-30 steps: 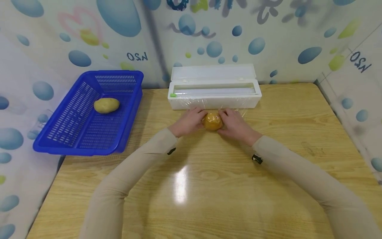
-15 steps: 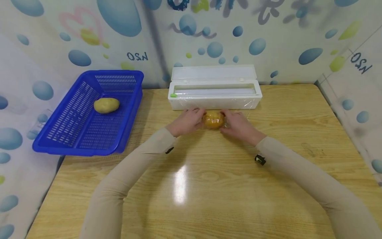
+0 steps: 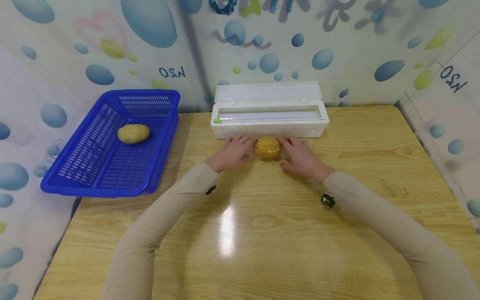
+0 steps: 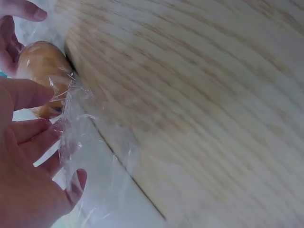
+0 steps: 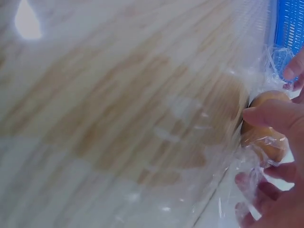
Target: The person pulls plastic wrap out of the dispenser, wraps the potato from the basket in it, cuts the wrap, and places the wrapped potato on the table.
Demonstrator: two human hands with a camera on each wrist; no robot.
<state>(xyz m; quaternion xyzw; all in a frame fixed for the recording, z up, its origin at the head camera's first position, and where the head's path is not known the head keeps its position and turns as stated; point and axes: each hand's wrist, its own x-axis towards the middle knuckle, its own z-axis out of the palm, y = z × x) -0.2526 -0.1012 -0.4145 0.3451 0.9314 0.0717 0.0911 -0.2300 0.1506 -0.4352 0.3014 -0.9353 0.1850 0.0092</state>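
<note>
Left-wrist view: produce (image 4: 43, 61) partly behind fingers (image 4: 33, 93)

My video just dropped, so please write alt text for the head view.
A left hand and right hand flank a film-wrapped yellow item on a wooden table. Just behind it sits a long white box, lid open. To the left, a blue basket holds a potato.
</note>
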